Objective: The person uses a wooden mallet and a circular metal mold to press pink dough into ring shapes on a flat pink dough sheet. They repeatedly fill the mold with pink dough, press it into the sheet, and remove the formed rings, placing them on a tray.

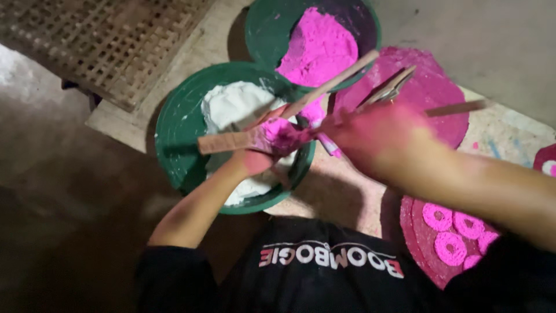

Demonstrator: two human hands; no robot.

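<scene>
Hands over white bowl [174,133]: left hand [258,159] grip clenched on stick [231,141]; right hand [370,130] grasps scraper [391,88]. Advise scraping pink paste [281,134] steadily above bowl, avoiding spills.

Left hand [258,159], pink-stained, closed around flat wooden sticks [231,141] above the green bowl [174,133]. Right hand [370,130], blurred and pink-dusted, gripping further sticks just right of that bowl. Both forearms converge, elbows bent.
</scene>
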